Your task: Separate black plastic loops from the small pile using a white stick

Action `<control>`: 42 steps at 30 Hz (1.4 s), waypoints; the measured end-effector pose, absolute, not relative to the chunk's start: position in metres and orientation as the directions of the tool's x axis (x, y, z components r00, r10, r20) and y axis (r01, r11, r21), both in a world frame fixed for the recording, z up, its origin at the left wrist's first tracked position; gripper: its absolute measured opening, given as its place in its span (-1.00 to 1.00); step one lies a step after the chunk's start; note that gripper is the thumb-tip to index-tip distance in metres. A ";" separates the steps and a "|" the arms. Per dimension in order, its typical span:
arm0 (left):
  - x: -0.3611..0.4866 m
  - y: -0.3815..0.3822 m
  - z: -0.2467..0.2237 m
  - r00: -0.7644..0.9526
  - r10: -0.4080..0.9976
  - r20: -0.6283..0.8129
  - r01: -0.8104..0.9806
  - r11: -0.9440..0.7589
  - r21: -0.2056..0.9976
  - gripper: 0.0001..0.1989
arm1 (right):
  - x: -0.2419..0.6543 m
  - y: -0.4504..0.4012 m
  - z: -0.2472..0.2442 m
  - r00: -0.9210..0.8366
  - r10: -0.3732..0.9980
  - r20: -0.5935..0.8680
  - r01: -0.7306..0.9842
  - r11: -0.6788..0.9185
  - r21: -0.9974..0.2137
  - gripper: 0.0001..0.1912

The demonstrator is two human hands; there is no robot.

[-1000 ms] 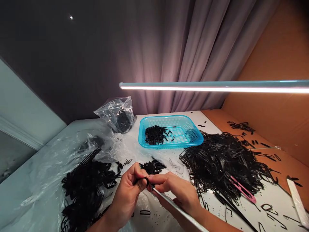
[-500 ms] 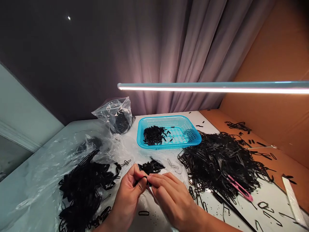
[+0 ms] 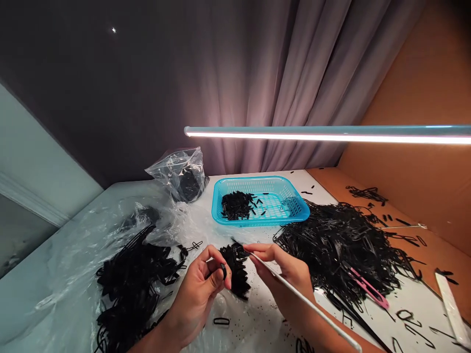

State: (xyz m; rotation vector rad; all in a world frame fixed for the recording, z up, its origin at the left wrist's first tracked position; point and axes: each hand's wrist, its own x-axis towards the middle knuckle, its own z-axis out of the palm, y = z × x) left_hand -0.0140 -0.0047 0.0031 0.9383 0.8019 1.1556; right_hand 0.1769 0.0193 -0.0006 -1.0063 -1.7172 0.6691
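Observation:
My left hand (image 3: pixel 202 282) is closed on a small black piece (image 3: pixel 223 270), pinched between thumb and fingers. My right hand (image 3: pixel 281 269) is closed round a thin white rod (image 3: pixel 312 305), whose long end runs back over the forearm toward the lower right. The rod's tip is hard to make out against the dark pieces. Between and behind the hands lies a small heap of black pieces (image 3: pixel 237 274). Beyond them stands a blue basket (image 3: pixel 261 223) with a pile of small black pieces (image 3: pixel 236 205) in its left part.
Tangled black loops (image 3: pixel 342 240) lie at right, with pink-handled scissors or snips (image 3: pixel 370 289) on them. Another black heap (image 3: pixel 128 284) rests on clear plastic at left. A clear bag (image 3: pixel 180 171) stands behind. A lamp tube (image 3: pixel 324 134) crosses above.
My hands have moved apart. The white rod now shows in my right hand, and more of the small black heap is visible between the hands. The view has shifted slightly.

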 end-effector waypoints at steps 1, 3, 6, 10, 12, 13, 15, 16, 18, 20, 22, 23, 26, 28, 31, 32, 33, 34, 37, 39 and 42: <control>-0.014 -0.004 0.003 0.225 0.973 -0.043 -0.384 0.129 0.914 -0.91 | 0.177 0.019 0.000 -0.137 0.894 0.426 0.276 0.448 -0.851 -0.90; -0.014 -0.003 0.004 0.224 0.973 -0.052 -0.379 0.136 0.915 -0.93 | 0.176 0.020 0.001 -0.122 0.929 0.350 0.216 0.369 -0.904 -0.87; -0.012 -0.002 0.007 0.209 0.975 -0.074 -0.375 0.149 0.915 -0.95 | 0.176 0.023 0.004 -0.132 0.951 0.280 0.221 0.304 -0.927 -0.82; -0.012 -0.002 0.009 0.187 0.980 -0.073 -0.372 0.139 0.918 -0.93 | 0.179 0.029 0.005 -0.159 0.966 0.205 0.296 0.245 -0.923 -0.75; -0.012 -0.002 0.011 0.186 0.980 -0.071 -0.375 0.137 0.917 -0.93 | 0.182 0.032 0.005 -0.166 0.968 0.191 0.337 0.237 -0.911 -0.74; -0.012 -0.002 0.012 0.185 0.980 -0.074 -0.380 0.141 0.914 -0.93 | 0.183 0.032 0.005 -0.175 0.966 0.188 0.356 0.240 -0.903 -0.73; -0.013 -0.003 0.013 0.190 0.977 -0.099 -0.392 0.168 0.905 -0.94 | 0.185 0.034 0.006 -0.196 0.964 0.178 0.384 0.242 -0.891 -0.73; -0.013 -0.004 0.014 0.192 0.974 -0.119 -0.399 0.188 0.897 -0.93 | 0.186 0.034 0.007 -0.202 0.964 0.172 0.398 0.241 -0.885 -0.73; -0.015 -0.003 0.016 0.182 0.970 -0.163 -0.408 0.225 0.885 -0.88 | 0.187 0.035 0.007 -0.196 0.965 0.174 0.430 0.244 -0.869 -0.73; -0.019 0.001 0.016 0.139 0.968 -0.211 -0.401 0.250 0.881 -0.88 | 0.187 0.036 0.006 -0.169 0.964 0.206 0.428 0.260 -0.866 -0.72; -0.026 0.009 0.015 0.064 0.966 -0.249 -0.367 0.255 0.895 -0.85 | 0.186 0.037 0.004 -0.156 0.963 0.222 0.346 0.264 -0.901 -0.72; -0.030 0.013 0.014 0.019 0.968 -0.251 -0.341 0.242 0.908 -0.79 | 0.185 0.037 0.003 -0.162 0.964 0.212 0.287 0.252 -0.924 -0.72; -0.040 0.028 0.013 -0.043 0.975 -0.218 -0.255 0.200 0.946 -0.64 | 0.184 0.037 0.000 -0.205 0.960 0.190 0.231 0.237 -0.944 -0.74; -0.044 0.036 0.012 -0.050 0.980 -0.192 -0.179 0.180 0.967 -0.57 | 0.184 0.036 0.001 -0.209 0.950 0.230 0.307 0.287 -0.907 -0.76; -0.047 0.044 0.010 -0.047 0.992 -0.118 0.025 0.119 0.993 -0.60 | 0.185 0.036 0.003 -0.204 0.943 0.262 0.375 0.323 -0.869 -0.76; -0.047 0.045 0.008 -0.043 0.996 -0.082 0.109 0.086 0.990 -0.66 | 0.185 0.035 0.004 -0.201 0.945 0.257 0.376 0.317 -0.871 -0.76; -0.047 0.045 0.007 -0.040 0.998 -0.039 0.192 0.046 0.980 -0.74 | 0.184 0.035 0.004 -0.199 0.948 0.249 0.372 0.308 -0.875 -0.76; -0.047 0.045 0.005 -0.034 0.999 0.004 0.271 0.005 0.963 -0.81 | 0.184 0.035 0.005 -0.199 0.950 0.242 0.368 0.301 -0.880 -0.75; -0.045 0.041 0.001 -0.001 0.994 0.105 0.447 -0.094 0.889 -0.88 | 0.184 0.035 0.005 -0.216 0.947 0.238 0.358 0.304 -0.883 -0.75; -0.044 0.040 0.000 0.024 0.989 0.147 0.516 -0.138 0.846 -0.88 | 0.184 0.035 0.005 -0.229 0.943 0.242 0.354 0.312 -0.882 -0.76; -0.045 0.041 0.004 0.038 0.983 0.181 0.562 -0.171 0.810 -0.90 | 0.184 0.034 0.004 -0.229 0.939 0.257 0.354 0.327 -0.876 -0.78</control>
